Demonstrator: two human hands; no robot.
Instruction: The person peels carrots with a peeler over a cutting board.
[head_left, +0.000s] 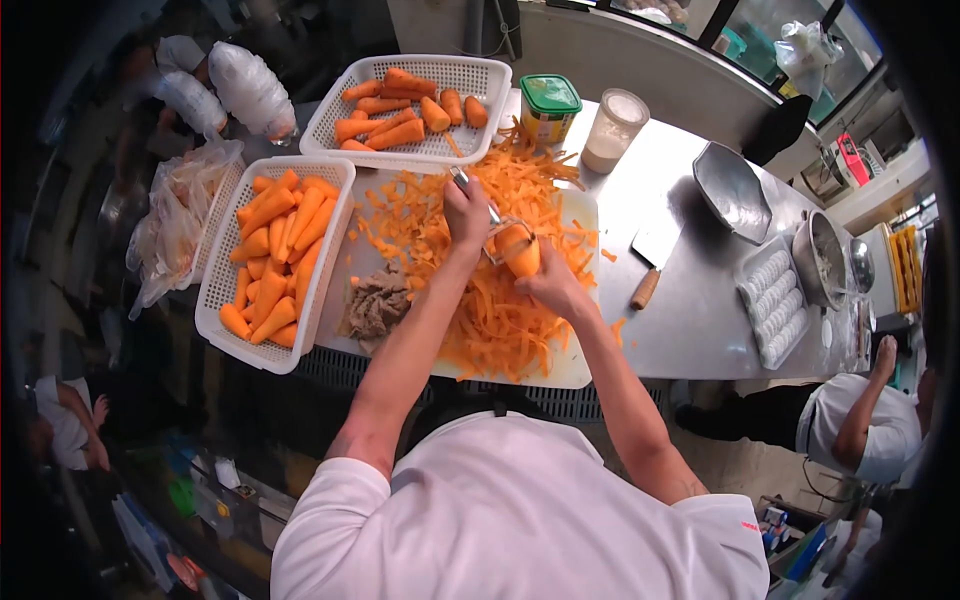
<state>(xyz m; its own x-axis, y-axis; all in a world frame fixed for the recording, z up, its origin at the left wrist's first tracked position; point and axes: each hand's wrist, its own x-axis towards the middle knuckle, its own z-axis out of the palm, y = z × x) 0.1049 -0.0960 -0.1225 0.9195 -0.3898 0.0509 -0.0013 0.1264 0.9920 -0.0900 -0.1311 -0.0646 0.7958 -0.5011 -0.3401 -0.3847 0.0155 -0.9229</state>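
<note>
My left hand (466,212) is wrapped round the handle of a peeler (460,178), whose head touches a thick carrot (519,255). That carrot's lower end is gripped by my right hand (553,283). Under both hands, a big heap of orange peelings (510,330) covers much of a white cutting board (575,372). A crumpled brown cloth (378,302) lies left of the heap. Bright, smooth carrots (290,230) fill the white basket (213,290) at the left. The white basket (325,118) behind holds several duller carrots (400,130).
Behind the board stand a green-lidded tub (550,98) and a clear container (612,132). To the right are a wooden-handled scraper (650,270), a metal tray (733,190), a tray of white rolls (773,305) and a bowl (822,262). A co-worker (865,425) is at the far right.
</note>
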